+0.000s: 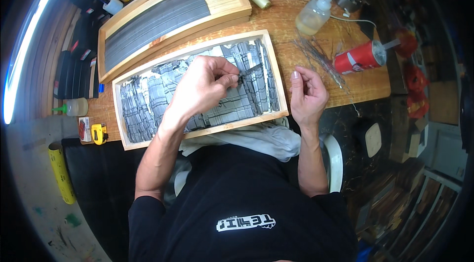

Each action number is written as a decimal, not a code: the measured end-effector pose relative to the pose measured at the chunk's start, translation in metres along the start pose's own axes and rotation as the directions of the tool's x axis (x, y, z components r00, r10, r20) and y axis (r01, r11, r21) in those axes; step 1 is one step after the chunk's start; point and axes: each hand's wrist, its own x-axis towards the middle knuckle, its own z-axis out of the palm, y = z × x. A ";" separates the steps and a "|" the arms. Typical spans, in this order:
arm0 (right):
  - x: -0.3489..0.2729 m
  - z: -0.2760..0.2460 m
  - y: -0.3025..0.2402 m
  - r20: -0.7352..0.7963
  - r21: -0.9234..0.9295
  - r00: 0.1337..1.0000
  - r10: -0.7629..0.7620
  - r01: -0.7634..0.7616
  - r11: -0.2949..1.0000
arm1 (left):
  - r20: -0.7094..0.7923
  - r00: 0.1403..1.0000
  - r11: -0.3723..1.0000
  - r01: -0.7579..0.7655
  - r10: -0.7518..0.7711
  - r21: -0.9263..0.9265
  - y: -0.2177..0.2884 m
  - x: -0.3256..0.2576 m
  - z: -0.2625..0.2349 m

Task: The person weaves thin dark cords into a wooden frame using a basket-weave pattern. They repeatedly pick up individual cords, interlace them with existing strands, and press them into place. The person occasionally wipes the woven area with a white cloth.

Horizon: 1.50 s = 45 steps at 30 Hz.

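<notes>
My left hand [205, 84] is over the wooden-framed panel [207, 131], thumb and forefinger pinched together. A thin dark strip [253, 69] sticks out from the fingertips over the panel's right part. Grey and black slate-like pieces [163, 89] cover the inside of the frame in a layered pattern, with pale gaps between some of them. Just past the frame's right edge hovers my right hand [309, 95], palm turned up and fingers loosely curled; I see nothing in it. Thin dark twig-like strands [323, 59] lie on the table beyond that hand.
Behind the panel stands a second wooden frame [227, 3] with a grey inset. A glue bottle [313, 18] and a red can [360, 58] are at the right of the wooden table [286, 10]. A yellow tape measure [99, 134] sits left; white cloth [247, 138] lies below the panel.
</notes>
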 end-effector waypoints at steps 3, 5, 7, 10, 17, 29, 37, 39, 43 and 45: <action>0.000 -0.001 -0.001 0.007 -0.002 1.000 0.002 -0.002 1.000 | -0.021 1.000 1.000 0.003 -0.003 -0.015 0.000 -0.001 0.000; 0.000 0.000 -0.001 0.009 -0.015 1.000 -0.009 0.009 1.000 | -0.029 1.000 1.000 0.006 -0.007 -0.015 0.000 -0.001 -0.001; 0.000 0.000 0.000 0.009 -0.027 1.000 -0.018 0.018 0.999 | -0.027 1.000 1.000 0.001 -0.001 0.001 -0.002 0.001 -0.001; -0.001 -0.001 0.001 0.009 -0.042 1.000 -0.027 0.027 0.999 | -0.009 1.000 1.000 -0.016 0.016 -0.003 0.000 0.003 0.001; 0.000 -0.001 0.002 0.015 -0.051 0.999 -0.035 0.036 0.998 | 0.026 0.998 0.997 0.062 -0.061 -0.051 0.006 0.014 0.003; 0.016 -0.005 -0.015 0.106 0.092 0.993 0.055 -0.065 0.994 | 0.032 0.999 0.986 0.002 0.003 -0.168 -0.013 0.014 0.004; 0.100 0.010 -0.039 0.586 -0.093 0.809 0.052 0.003 0.996 | 0.029 0.999 0.978 -0.034 0.041 -0.207 -0.014 0.004 0.005; 0.112 0.013 -0.041 0.707 -0.045 0.703 0.075 -0.061 0.997 | 0.019 0.996 0.976 -0.082 0.088 -0.204 -0.015 -0.001 0.005; 0.123 0.009 -0.062 0.843 -0.149 0.491 0.220 -0.181 0.972 | 0.008 0.986 0.982 -0.166 0.167 -0.094 -0.002 -0.015 0.004; 0.122 0.009 -0.070 0.842 -0.189 0.467 0.269 -0.210 0.959 | -0.003 0.978 0.974 -0.205 0.206 0.096 0.007 -0.025 0.001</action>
